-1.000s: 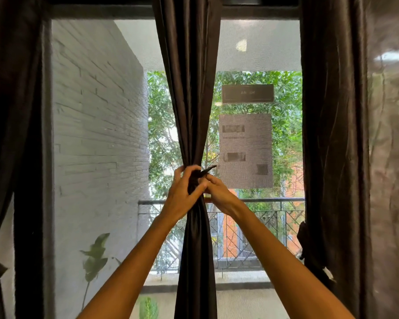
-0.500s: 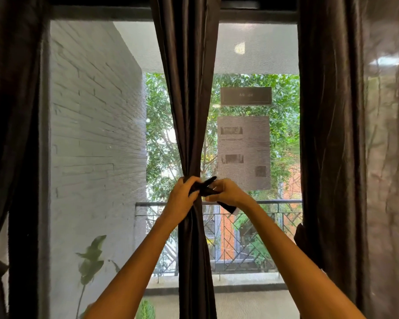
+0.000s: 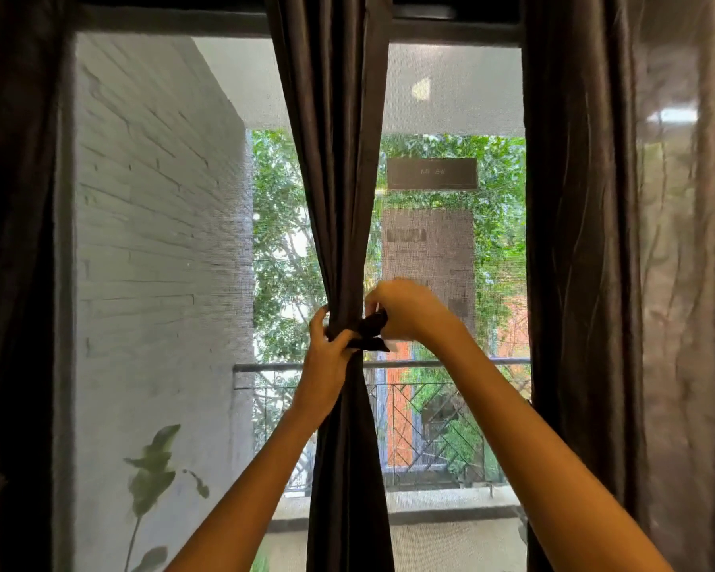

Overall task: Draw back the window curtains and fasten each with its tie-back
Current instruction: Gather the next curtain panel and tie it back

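From the head view, the gathered dark brown satin centre curtain (image 3: 339, 179) hangs straight ahead of me in front of the window, pinched to a narrow waist and flaring out again above and below it. My left hand (image 3: 327, 357) wraps that waist from the left side, fingers curled behind the fabric and thumb across the front, gripping the bundle tight. The short black fabric tie-back (image 3: 370, 332) sits at the same waist, its two loose ends sticking out just to the right of the curtain. My right hand (image 3: 405, 309), just right of the curtain, curls over the upper end and pinches it between the fingertips (the lower end pokes free beneath my knuckles). Whether the band is knotted I cannot tell. Well to the right of the centre curtain hangs a second dark brown curtain (image 3: 578, 241), and another dark curtain (image 3: 13, 200) hangs far to its left. Behind the curtain, through the glass, a grey metal balcony railing (image 3: 450, 363) crosses just below my hands, with a white painted brick wall (image 3: 153, 241) to its left.
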The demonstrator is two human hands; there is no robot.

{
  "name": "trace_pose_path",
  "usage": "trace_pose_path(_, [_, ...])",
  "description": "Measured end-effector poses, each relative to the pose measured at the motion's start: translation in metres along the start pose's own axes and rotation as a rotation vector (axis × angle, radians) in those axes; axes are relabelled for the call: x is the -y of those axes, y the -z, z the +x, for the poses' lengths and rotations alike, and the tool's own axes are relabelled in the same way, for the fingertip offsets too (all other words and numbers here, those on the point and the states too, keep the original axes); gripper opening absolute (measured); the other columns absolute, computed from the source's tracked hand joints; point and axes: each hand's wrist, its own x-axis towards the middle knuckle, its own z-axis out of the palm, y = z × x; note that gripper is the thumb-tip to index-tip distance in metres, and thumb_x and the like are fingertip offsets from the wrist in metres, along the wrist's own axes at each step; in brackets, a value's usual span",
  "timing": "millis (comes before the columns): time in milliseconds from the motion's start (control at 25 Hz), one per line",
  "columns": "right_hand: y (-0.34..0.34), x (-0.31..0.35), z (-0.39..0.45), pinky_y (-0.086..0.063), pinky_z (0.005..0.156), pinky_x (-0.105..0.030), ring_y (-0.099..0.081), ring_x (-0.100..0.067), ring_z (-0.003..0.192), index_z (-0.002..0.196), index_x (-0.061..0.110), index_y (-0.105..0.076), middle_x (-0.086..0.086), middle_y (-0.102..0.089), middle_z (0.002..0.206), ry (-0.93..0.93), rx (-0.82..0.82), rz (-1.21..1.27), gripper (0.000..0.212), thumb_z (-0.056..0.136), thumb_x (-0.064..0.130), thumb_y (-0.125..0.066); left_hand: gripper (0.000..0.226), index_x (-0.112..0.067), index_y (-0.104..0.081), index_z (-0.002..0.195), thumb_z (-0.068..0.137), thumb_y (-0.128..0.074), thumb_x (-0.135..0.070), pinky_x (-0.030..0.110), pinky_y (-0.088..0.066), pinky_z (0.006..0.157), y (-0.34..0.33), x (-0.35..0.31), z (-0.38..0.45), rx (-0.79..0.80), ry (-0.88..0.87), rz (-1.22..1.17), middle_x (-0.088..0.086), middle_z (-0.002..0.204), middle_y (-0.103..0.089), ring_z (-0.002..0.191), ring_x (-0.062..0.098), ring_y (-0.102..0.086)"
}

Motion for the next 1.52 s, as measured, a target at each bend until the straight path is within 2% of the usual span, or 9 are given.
trace_pose_path(120, [0.011, 0.013, 0.001, -0.038, 0.057, -0.028, -0.05, -0.027, 0.067, 0.067, 0.01, -0.057, -0.006, -0.052, 0.067, 0.141, -0.109, 0.049, 0.013, 0.076, 0.001, -0.06, 0.022, -0.005, -0.064, 0.101, 0.081, -0.06, 0.003, 0.017, -0.039, 0.09, -0.009, 0.009, 0.004, 0.017, 0.023, 0.036, 0.016, 0.127, -0.047, 0.111, 0.027, -0.054])
trace_pose_path(280, [-0.013, 0.022, 0.007, -0.044, 0.067, -0.038, -0.059, -0.034, 0.078, 0.081, -0.006, -0.065, -0.021, -0.065, 0.084, 0.334, -0.15, 0.309, 0.014, 0.076, 0.006, -0.07, 0.02, 0.003, -0.06, 0.098, 0.083, -0.046, 0.003, 0.014, -0.035, 0.061, -0.011, -0.011, -0.006, -0.117, 0.189, 0.086, 0.02, 0.101, -0.059, 0.091, 0.032, -0.058])
trace_pose_path(480, [-0.065, 0.009, 0.012, -0.044, 0.073, -0.027, -0.062, -0.036, 0.091, 0.104, -0.007, -0.06, -0.021, -0.066, 0.099, 0.084, -0.425, 0.746, 0.024, 0.087, 0.01, -0.059, 0.045, -0.026, -0.029, 0.14, 0.097, -0.038, -0.031, 0.037, -0.047, 0.09, -0.026, -0.021, -0.012, -0.051, 0.114, 0.062, 0.006, 0.127, -0.047, 0.113, 0.02, -0.052])
trace_pose_path(600, [-0.064, -0.001, 0.018, -0.04, 0.074, -0.025, -0.06, -0.033, 0.089, 0.1, -0.005, -0.064, -0.023, -0.065, 0.094, 0.065, -0.409, 0.742, 0.02, 0.083, 0.005, -0.065, 0.039, -0.059, -0.039, 0.117, 0.096, -0.044, -0.026, 0.033, -0.04, 0.104, -0.019, -0.018, -0.022, -0.067, -0.021, -0.089, 0.0, 0.137, -0.035, 0.127, 0.013, -0.041])
trace_pose_path(800, [-0.055, 0.007, 0.023, -0.041, 0.06, -0.01, -0.057, 0.0, 0.066, 0.083, 0.01, -0.052, 0.004, -0.056, 0.069, 0.11, -0.371, 0.85, 0.025, 0.074, 0.01, -0.075, 0.015, -0.007, -0.054, 0.105, 0.092, -0.046, -0.006, 0.008, -0.039, 0.094, -0.008, -0.013, -0.018, -0.365, -0.026, -0.251, 0.01, 0.122, -0.043, 0.118, 0.009, -0.044])
trace_pose_path(960, [-0.057, 0.016, 0.018, -0.048, 0.065, -0.03, -0.061, -0.014, 0.07, 0.071, 0.017, -0.055, -0.002, -0.061, 0.07, -0.007, -0.5, 1.053, 0.022, 0.074, 0.011, -0.076, 0.017, -0.005, -0.05, 0.106, 0.09, -0.054, -0.005, 0.003, -0.043, 0.068, 0.016, -0.021, 0.002, -0.493, 0.271, -0.576, -0.007, 0.088, -0.056, 0.085, 0.005, -0.058])
trace_pose_path(1080, [-0.055, 0.023, 0.013, -0.053, 0.069, -0.036, -0.063, -0.014, 0.074, 0.074, 0.018, -0.058, 0.001, -0.062, 0.075, -0.019, -0.583, 1.133, 0.02, 0.076, 0.006, -0.073, 0.008, -0.004, -0.057, 0.094, 0.09, -0.053, 0.0, 0.006, -0.046, 0.07, 0.026, -0.023, 0.003, -0.462, 0.164, -0.535, -0.009, 0.082, -0.059, 0.076, -0.01, -0.06])
trace_pose_path(1280, [-0.039, 0.028, 0.01, -0.054, 0.078, -0.035, -0.067, -0.018, 0.078, 0.098, 0.02, -0.056, -0.004, -0.067, 0.075, 0.07, -0.68, 1.253, 0.032, 0.078, 0.0, -0.069, 0.025, -0.024, -0.06, 0.071, 0.093, -0.051, -0.015, 0.014, -0.043, 0.058, 0.025, -0.029, 0.02, -0.476, 0.251, -0.594, -0.005, 0.063, -0.057, 0.054, -0.004, -0.054])
trace_pose_path(1520, [-0.034, 0.024, 0.012, -0.05, 0.07, -0.017, -0.06, 0.002, 0.075, 0.081, 0.018, -0.057, 0.01, -0.06, 0.077, 0.127, -0.709, 1.084, 0.018, 0.081, 0.002, -0.066, 0.034, -0.002, -0.07, 0.094, 0.071, -0.047, 0.008, 0.022, -0.049, 0.079, 0.023, -0.005, 0.014, -0.203, -0.282, -0.094, 0.009, 0.093, -0.063, 0.087, 0.013, -0.057])
